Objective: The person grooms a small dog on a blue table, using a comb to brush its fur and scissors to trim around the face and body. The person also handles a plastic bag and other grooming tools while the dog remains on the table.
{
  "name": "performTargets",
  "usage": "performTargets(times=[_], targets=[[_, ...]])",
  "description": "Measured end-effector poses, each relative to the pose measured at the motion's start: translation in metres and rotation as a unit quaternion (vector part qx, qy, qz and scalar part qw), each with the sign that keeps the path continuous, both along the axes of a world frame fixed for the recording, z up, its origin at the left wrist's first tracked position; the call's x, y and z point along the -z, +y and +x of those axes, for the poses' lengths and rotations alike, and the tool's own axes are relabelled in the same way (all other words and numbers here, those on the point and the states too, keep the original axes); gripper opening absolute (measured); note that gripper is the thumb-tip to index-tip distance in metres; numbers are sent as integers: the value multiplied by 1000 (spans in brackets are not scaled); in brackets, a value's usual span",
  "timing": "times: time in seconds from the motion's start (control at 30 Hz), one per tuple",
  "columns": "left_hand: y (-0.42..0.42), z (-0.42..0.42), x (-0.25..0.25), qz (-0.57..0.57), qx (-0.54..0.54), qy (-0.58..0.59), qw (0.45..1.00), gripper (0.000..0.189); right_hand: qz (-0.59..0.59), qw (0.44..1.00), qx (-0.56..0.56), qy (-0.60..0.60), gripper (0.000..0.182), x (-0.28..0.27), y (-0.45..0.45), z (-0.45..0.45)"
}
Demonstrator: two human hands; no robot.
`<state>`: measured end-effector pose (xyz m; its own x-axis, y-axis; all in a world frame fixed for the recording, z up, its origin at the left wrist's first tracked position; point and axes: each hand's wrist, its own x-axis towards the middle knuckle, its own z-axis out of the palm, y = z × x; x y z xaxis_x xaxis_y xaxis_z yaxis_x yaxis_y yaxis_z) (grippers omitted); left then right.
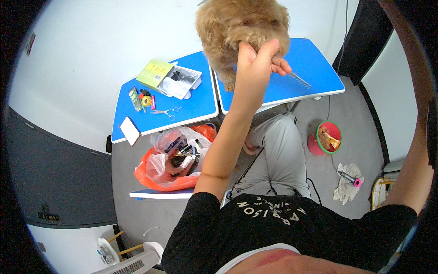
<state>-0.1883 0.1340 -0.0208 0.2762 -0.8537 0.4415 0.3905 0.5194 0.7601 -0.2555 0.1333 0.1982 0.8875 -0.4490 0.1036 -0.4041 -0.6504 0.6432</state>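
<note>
A curly, light-brown dog [239, 20] is on the blue grooming table [321, 65] in front of me, one paw near the table's seam. My left hand [261, 60] is against the fur of the dog's lower head or chest and holds a metal comb [300, 80], whose toothed end sticks out to the right past the fingers. Where the fingertips meet the fur is partly hidden. My right forearm rises along the right rim of the view; the right hand is out of view.
On the left tabletop lie scissors [167, 112], a hair clipper [134, 99], a tape roll [146, 101], an open green-and-white box [154, 74] and a phone [130, 131]. Below are a filled plastic bag [150, 171], a red bin [313, 144] and a hair dryer [348, 177] on a cloth.
</note>
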Motion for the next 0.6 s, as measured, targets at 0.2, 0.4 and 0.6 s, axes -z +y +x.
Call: performTargets(times=[0.2, 0.4, 0.6], targets=[[-9, -7, 3, 3, -10, -11, 1000, 23, -63, 997, 43, 12, 14, 11, 12, -4], [-13, -19, 1, 6, -35, -13, 999, 22, -46, 999, -9, -17, 12, 16, 11, -14], [-7, -3, 7, -18, 7, -23, 1000, 25, -61, 961, -217, -160, 32, 15, -32, -41]])
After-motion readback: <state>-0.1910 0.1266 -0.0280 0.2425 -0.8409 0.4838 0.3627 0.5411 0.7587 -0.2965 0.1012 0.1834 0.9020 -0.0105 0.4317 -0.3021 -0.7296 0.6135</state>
